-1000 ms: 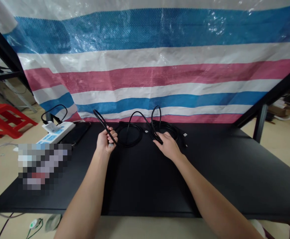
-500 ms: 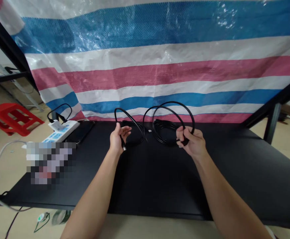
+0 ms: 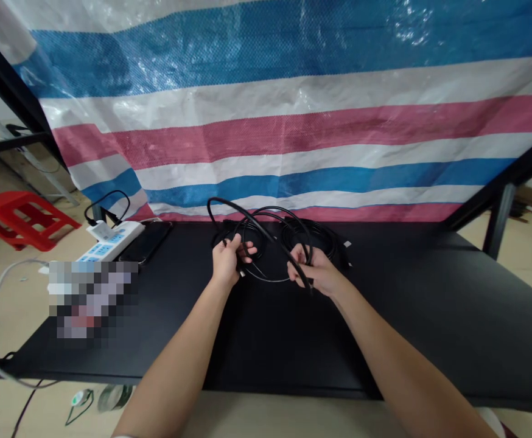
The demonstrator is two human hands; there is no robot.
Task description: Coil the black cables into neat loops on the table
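Observation:
My left hand is closed round one end of a black cable just above the black table. My right hand is closed on the same cable, which arcs in loose loops between both hands. Behind the hands, more coiled black cable lies on the table near its back edge, partly hidden by the held loops.
A white power strip with a plugged black lead and a dark phone lie at the table's back left. A striped tarp hangs behind. A red stool stands on the floor at left. Black frame posts rise at right.
My right hand has dropped and moved left towards my left hand, and the big raised loops have folded down into smaller loops between the two hands.

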